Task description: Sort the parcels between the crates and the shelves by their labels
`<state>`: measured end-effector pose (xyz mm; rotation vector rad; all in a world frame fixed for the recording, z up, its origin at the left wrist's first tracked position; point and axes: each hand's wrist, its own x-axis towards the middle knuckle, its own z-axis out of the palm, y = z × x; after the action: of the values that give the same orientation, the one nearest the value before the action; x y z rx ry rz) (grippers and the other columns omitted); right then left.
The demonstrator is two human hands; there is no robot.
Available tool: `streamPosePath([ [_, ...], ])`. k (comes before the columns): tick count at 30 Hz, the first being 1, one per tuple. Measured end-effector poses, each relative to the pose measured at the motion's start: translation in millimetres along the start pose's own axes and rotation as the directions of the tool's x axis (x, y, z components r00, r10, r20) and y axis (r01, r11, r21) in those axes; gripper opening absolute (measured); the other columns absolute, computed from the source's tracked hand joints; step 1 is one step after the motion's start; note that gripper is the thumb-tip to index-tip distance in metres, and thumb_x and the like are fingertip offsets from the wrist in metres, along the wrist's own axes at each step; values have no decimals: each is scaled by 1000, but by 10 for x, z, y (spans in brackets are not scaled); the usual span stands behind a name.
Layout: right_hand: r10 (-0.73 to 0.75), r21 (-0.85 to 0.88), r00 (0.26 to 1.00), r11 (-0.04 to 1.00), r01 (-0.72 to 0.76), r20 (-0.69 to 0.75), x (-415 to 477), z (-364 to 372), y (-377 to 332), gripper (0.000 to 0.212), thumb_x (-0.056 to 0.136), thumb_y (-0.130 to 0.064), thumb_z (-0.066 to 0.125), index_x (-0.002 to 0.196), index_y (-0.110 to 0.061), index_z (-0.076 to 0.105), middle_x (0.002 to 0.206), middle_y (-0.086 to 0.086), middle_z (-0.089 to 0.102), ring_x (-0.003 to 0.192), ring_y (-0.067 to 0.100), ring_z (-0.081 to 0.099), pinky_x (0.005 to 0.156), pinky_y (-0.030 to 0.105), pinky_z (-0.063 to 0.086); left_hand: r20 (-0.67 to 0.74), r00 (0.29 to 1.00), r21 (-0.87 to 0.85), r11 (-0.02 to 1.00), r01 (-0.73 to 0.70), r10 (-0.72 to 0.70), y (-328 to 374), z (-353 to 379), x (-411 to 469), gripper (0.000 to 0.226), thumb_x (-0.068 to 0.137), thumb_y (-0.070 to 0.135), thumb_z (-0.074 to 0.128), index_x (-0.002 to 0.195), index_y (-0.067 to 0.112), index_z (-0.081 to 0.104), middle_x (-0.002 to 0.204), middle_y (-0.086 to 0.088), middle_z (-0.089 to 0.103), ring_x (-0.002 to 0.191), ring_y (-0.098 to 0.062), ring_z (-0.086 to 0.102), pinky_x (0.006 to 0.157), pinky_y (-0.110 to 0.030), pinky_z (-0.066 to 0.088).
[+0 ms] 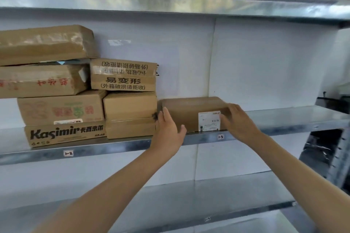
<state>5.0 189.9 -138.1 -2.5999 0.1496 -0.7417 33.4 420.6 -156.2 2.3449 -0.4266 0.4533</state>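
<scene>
One brown parcel [191,113] lies flat on the middle shelf [284,119], its front edge at the shelf's lip and a single white label [209,121] on its front face, toward the right. The left hand [167,128] is flat against the parcel's left end, fingers straight and pointing up, thumb spread below the front edge. The right hand [237,119] is cupped over the parcel's right front corner, fingers covering the label's right edge. So the two hands are apart, one at each end of the parcel, pressing on it rather than closed around it.

Just left of the parcel stands a stack of boxes [75,91], touching or almost touching it. Six boxes can be counted there; the lowest left one reads "Kasimir" [65,134].

On the shelf's front lip are two small tags: "1-3" [220,136] below the parcel and "1-2" [68,153] below the stack.

Right of the parcel the shelf is bare metal. Three shelf levels show in all: one above the parcel [170,5], carrying rolls of tape and packets, and one below [189,200].
</scene>
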Motion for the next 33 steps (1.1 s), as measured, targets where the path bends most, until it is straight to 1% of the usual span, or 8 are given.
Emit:
streamPosePath([
  [3,102,117,993,987,-108,55,110,4,165,51,103,-37,44,145,-8,38,144,14,44,125,30,49,99,38,39,-47,994,-100,990,99,-104,19,132,106,89,99,37,52,156,5,-8,165,-12,11,149,-29,20,115,-38,29],
  [6,235,273,963,925,-263,130,275,4,228,56,103,-48,37,140,-7,45,136,15,54,117,27,52,93,35,39,-17,970,-280,933,227,-241,25,174,271,78,100,40,48,156,3,6,159,-16,28,143,-31,32,109,-39,35],
  [8,303,356,936,867,-349,181,351,35,235,63,102,-53,32,139,-5,48,137,16,55,119,28,52,101,39,41,19,953,-369,883,288,-303,11,168,359,68,101,46,42,152,6,22,150,-14,41,134,-32,43,99,-38,39],
  [10,332,419,920,820,-391,209,385,90,245,70,101,-58,30,145,-6,44,144,13,51,130,28,48,109,39,36,53,946,-432,847,311,-320,-13,169,397,66,101,51,39,152,11,28,147,-11,45,133,-32,44,102,-40,38],
  [17,393,547,911,738,-395,128,212,62,345,56,95,-64,40,125,-18,53,115,-2,56,104,17,50,88,32,35,78,951,-626,727,281,-300,-1,137,259,43,99,53,44,131,26,52,121,7,55,109,-16,46,89,-35,34],
  [22,404,600,915,727,-335,21,-220,-227,425,44,93,-66,43,114,-29,53,99,-17,60,92,1,53,78,30,41,43,963,-731,649,212,-266,107,105,9,36,97,51,51,121,26,60,112,10,62,107,-14,56,93,-35,45],
  [27,396,606,918,737,-301,-25,-711,-485,418,28,93,-61,46,102,-35,51,103,-10,62,100,10,59,92,39,48,26,977,-819,555,142,-212,140,-53,-327,19,92,48,62,102,33,69,92,18,69,95,-2,63,87,-29,52],
  [33,417,597,904,751,-284,-94,-1326,-407,131,32,96,-54,48,111,-26,45,100,-8,59,87,5,59,66,25,42,-13,983,-840,535,90,-185,-72,-154,-891,9,89,43,68,80,41,68,89,22,71,80,10,64,63,-12,52],
])
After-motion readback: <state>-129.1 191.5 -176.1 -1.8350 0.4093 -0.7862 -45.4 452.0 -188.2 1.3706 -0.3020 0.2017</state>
